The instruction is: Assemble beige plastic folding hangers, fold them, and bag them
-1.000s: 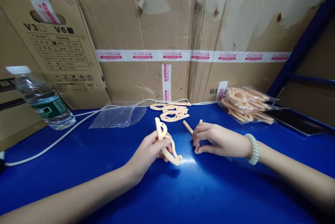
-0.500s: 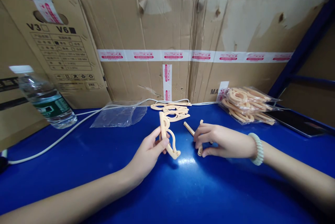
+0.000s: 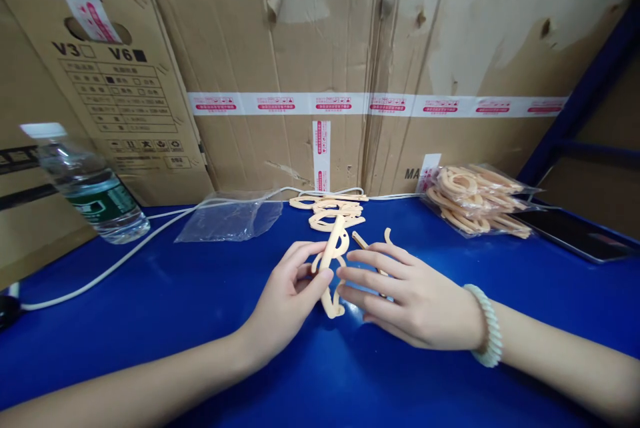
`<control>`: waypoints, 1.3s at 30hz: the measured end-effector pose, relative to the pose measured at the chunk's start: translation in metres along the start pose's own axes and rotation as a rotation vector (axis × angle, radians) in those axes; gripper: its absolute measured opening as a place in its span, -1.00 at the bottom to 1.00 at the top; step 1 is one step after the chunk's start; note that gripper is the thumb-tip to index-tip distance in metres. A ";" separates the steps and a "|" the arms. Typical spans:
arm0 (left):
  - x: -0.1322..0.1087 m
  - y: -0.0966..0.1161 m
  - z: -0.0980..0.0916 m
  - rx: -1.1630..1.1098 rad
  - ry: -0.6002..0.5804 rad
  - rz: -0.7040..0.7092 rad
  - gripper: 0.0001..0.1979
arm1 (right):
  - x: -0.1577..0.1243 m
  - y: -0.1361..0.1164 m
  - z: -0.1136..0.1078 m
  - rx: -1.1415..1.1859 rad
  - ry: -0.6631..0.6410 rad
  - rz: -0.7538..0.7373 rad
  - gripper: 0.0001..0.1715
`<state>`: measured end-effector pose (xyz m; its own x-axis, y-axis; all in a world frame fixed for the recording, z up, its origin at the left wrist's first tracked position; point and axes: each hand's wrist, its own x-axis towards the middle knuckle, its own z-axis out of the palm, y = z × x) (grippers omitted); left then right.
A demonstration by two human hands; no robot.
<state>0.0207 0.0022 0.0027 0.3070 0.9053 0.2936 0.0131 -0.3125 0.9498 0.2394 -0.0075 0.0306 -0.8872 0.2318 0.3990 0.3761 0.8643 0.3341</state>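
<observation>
A beige plastic hanger-like piece (image 3: 330, 251) stands tilted between the thumb and fingers of my left hand (image 3: 295, 285). Just to its right is my right hand (image 3: 415, 291), fingers spread, the tips close to or touching the piece. Partly hidden behind my right hand, loose beige parts (image 3: 359, 239) lie on the blue table (image 3: 225, 301). Farther back, several flat beige pieces (image 3: 337, 211) rest in a group near the cardboard.
A water bottle (image 3: 100, 195) leans at the left, near a white cable (image 3: 125, 261) and a clear plastic bag (image 3: 227, 218). Bagged beige pieces (image 3: 470, 198) and a dark phone (image 3: 575, 233) lie at the right. Cardboard (image 3: 280, 35) stands behind.
My right hand has moved left from the loose parts to beside the held piece, its fingers now spread. The piece in my left hand has turned, its top now leaning right.
</observation>
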 end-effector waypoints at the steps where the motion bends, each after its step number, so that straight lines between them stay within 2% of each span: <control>1: 0.000 0.000 0.000 0.010 0.010 0.002 -0.72 | 0.000 0.000 0.001 -0.013 0.013 0.003 -0.67; 7: 0.000 0.000 -0.002 0.051 0.025 0.018 -0.73 | 0.001 -0.003 -0.001 0.022 0.005 0.029 -0.69; 13: -0.001 0.002 -0.001 0.039 -0.003 -0.046 -0.74 | 0.003 -0.004 0.000 0.037 -0.015 0.033 -0.67; 24: 0.001 0.000 -0.003 0.013 0.030 -0.077 -0.74 | 0.002 -0.004 0.002 0.062 -0.026 0.034 -0.63; 30: 0.002 0.000 -0.005 0.058 0.087 -0.030 -0.75 | 0.000 -0.004 0.001 0.171 -0.096 0.068 -0.60; 34: 0.004 0.002 -0.006 0.109 0.160 -0.003 -0.70 | -0.001 -0.005 -0.002 0.397 -0.081 0.200 -0.63; 39: 0.001 0.008 -0.006 0.212 0.125 0.075 -0.70 | -0.001 -0.003 -0.007 0.667 0.187 0.523 -0.67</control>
<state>0.0149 0.0023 0.0109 0.1948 0.9017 0.3860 0.1977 -0.4216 0.8850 0.2415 -0.0140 0.0353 -0.5636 0.6460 0.5148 0.4359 0.7620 -0.4789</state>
